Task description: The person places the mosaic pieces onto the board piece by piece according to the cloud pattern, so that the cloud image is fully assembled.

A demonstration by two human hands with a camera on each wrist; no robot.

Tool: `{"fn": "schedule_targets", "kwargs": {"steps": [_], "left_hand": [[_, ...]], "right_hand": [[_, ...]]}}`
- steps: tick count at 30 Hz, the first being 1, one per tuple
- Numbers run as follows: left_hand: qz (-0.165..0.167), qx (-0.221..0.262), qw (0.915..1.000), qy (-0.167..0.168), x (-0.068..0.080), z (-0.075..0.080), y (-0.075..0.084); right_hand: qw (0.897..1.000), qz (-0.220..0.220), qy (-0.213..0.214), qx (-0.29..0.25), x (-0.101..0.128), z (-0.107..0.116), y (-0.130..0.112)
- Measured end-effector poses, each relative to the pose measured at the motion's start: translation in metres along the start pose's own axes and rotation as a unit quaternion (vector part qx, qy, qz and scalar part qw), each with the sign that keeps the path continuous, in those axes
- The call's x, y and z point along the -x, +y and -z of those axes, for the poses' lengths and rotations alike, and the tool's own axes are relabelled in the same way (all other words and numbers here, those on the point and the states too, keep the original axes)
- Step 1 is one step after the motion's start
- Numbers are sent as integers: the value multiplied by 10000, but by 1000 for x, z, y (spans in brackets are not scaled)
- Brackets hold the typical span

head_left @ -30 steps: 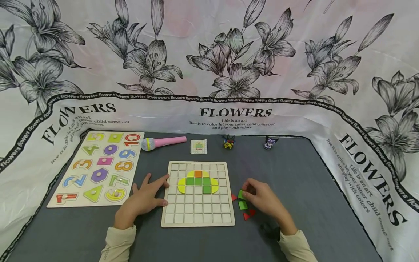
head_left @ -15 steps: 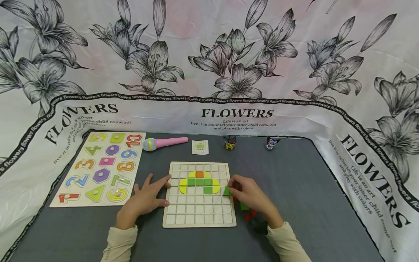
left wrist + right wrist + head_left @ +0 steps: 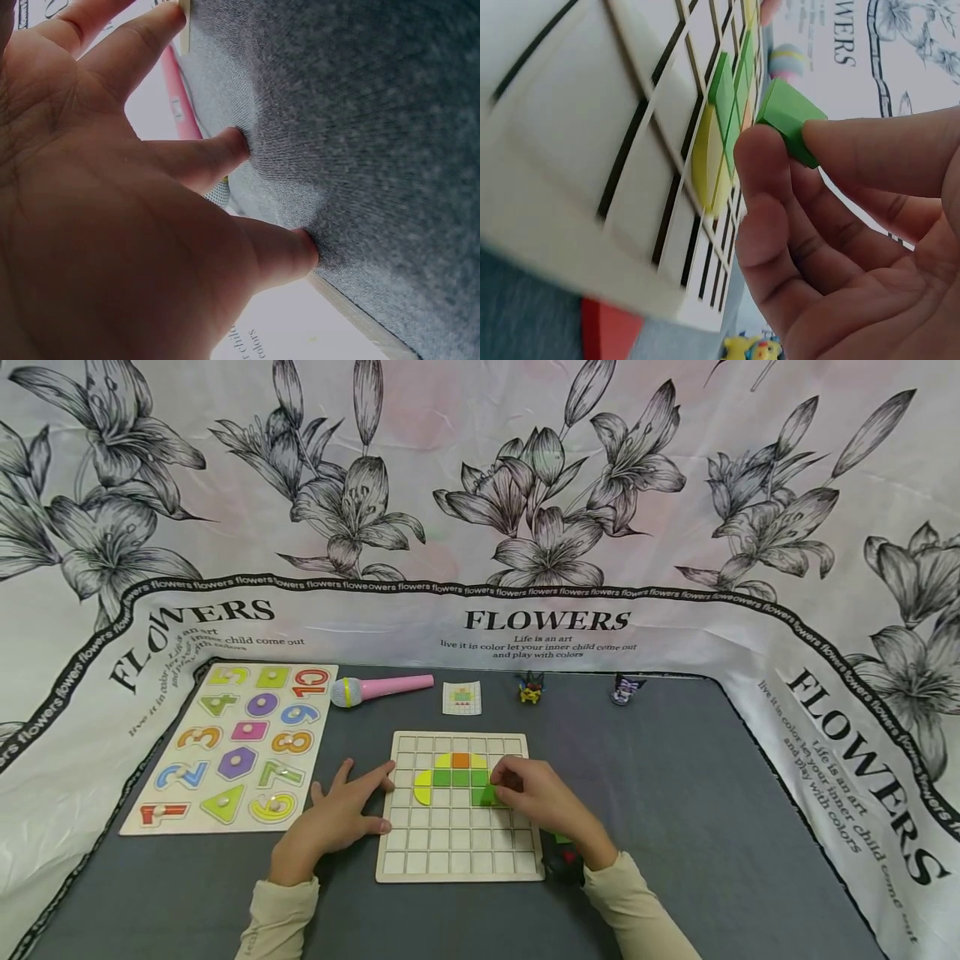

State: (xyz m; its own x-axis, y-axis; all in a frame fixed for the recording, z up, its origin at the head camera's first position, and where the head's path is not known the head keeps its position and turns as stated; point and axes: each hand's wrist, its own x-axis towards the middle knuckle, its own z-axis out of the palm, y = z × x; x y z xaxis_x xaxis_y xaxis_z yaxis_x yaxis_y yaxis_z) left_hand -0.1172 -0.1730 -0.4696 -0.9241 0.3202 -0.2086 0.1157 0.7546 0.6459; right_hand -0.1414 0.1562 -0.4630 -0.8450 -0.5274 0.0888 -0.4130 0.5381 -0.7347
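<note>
Our right hand (image 3: 542,797) pinches a small green square wooden tile (image 3: 488,794) between thumb and forefinger, holding it just above the pale wooden grid board (image 3: 457,852), at the right end of the coloured pattern already laid there. In the right wrist view the tile (image 3: 789,120) sits tilted in our fingertips (image 3: 761,161), apart from the board's cells, with the placed yellow and green pieces just beyond it. So the tile lies at our fingertips, towards the board's middle, and the right hand is plainly the nearer one to the open cells beside the pattern.

Our left hand (image 3: 335,816) lies flat with fingers spread and relaxed, resting on the grey cloth worktop (image 3: 675,793) and touching the board's left edge. Right of the board, loose red and green pieces (image 3: 564,852) show partly under our wrist.

Farther left of the board sits a number-and-shape peg puzzle (image 3: 234,747). Beyond the board lie a pink toy microphone (image 3: 381,688), a small pattern card (image 3: 461,697) and two little toy figures (image 3: 531,688).
</note>
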Motion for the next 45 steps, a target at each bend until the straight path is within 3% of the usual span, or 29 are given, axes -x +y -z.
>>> {"fn": "schedule_targets", "kwargs": {"steps": [17,25,35,45], "left_hand": [[5,-46,10000,-21,-1,-1,0],[1,4,10000,-35,-1,-2,-2],[-22,-26,10000,10,0,1,-1],[37,-37,10000,-19,-1,0,-2]], "right_hand": [[9990,311,-138,289,-29,-23,-13],[9967,255,-297,716,-35,-32,-14],[9890,722,-225,1275,-41,-35,-15],[9861,724,-244,1478,-42,-38,-14]]}}
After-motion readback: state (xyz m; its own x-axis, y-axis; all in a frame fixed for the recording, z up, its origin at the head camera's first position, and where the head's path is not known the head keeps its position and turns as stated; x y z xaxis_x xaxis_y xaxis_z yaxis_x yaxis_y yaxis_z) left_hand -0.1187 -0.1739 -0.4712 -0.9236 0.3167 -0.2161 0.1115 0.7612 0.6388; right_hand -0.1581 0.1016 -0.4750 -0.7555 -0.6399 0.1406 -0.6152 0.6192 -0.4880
